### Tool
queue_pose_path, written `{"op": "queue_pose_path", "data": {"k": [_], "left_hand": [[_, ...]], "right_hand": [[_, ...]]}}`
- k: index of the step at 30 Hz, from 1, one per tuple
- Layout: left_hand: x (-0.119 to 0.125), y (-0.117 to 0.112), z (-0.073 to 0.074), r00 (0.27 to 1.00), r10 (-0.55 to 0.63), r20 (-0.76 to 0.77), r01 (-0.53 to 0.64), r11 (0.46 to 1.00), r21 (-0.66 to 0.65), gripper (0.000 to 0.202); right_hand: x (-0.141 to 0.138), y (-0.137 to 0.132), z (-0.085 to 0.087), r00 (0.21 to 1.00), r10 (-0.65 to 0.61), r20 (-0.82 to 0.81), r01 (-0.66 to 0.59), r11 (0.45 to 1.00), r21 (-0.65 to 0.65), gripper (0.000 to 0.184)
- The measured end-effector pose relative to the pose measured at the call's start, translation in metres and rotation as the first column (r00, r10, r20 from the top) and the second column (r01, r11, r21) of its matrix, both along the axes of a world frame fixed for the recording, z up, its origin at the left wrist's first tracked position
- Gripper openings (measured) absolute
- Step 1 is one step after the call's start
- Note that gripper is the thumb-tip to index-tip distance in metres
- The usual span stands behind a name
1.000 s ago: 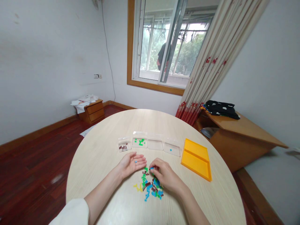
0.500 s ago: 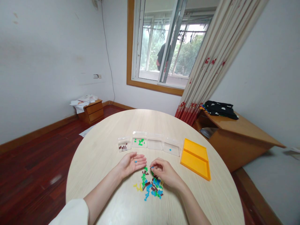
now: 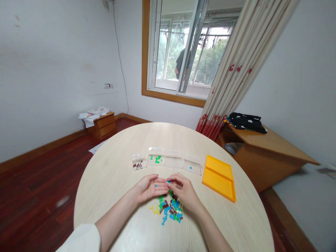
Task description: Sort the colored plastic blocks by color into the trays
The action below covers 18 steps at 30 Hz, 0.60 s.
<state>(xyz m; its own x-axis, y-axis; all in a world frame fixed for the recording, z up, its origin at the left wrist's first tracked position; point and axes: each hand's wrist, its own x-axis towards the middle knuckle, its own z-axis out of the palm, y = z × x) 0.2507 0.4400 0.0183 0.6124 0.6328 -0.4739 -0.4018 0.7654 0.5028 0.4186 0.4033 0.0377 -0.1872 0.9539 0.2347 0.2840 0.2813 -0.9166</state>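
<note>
My left hand (image 3: 151, 187) lies palm up and open on the round table (image 3: 112, 175), with a small blue piece (image 3: 155, 185) resting in the palm. My right hand (image 3: 183, 191) pinches another small blue piece (image 3: 168, 182) at its fingertips, right at the left hand's fingers. Below both hands lies a loose pile of small coloured pieces (image 3: 168, 210) in blue, green, brown and yellow.
Behind the hands stands a row of clear small trays: one with brown pieces (image 3: 138, 163), one with green pieces (image 3: 156, 159), one that looks empty (image 3: 173, 161), one with a single blue piece (image 3: 193, 165). An orange tray (image 3: 219, 176) lies to the right. A wooden desk (image 3: 265, 147) stands beyond.
My right hand has lifted off the pile and moved up-left with a blue piece to the left hand's fingers. The left hand shifted slightly right toward it.
</note>
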Motion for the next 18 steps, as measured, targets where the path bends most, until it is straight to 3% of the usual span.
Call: {"op": "queue_pose_path", "data": {"k": [5, 9, 11, 15, 18], "left_hand": [[0.000, 0.000, -0.001, 0.997, 0.007, 0.077, -0.003, 0.999, -0.049, 0.034], [0.001, 0.000, -0.002, 0.998, 0.035, 0.050, -0.030, 0.995, -0.096, 0.028], [0.002, 0.001, -0.003, 0.997, 0.082, 0.015, -0.080, 0.992, -0.097, 0.019], [0.002, 0.003, -0.002, 0.970, 0.232, -0.065, -0.236, 0.971, -0.050, 0.016], [0.001, 0.004, -0.002, 0.952, 0.296, -0.071, -0.299, 0.954, -0.030, 0.012]], "right_hand": [[-0.005, -0.002, 0.001, 0.997, 0.005, 0.076, -0.013, 0.994, 0.111, 0.017], [0.003, 0.000, 0.003, 0.992, -0.068, 0.104, 0.052, 0.987, 0.150, 0.017], [0.011, 0.000, 0.005, 0.984, -0.071, 0.166, 0.055, 0.993, 0.101, 0.016], [0.027, -0.003, 0.007, 0.928, 0.128, 0.350, -0.092, 0.989, -0.118, 0.016], [0.032, -0.006, 0.006, 0.886, 0.210, 0.414, -0.148, 0.973, -0.177, 0.023]]}}
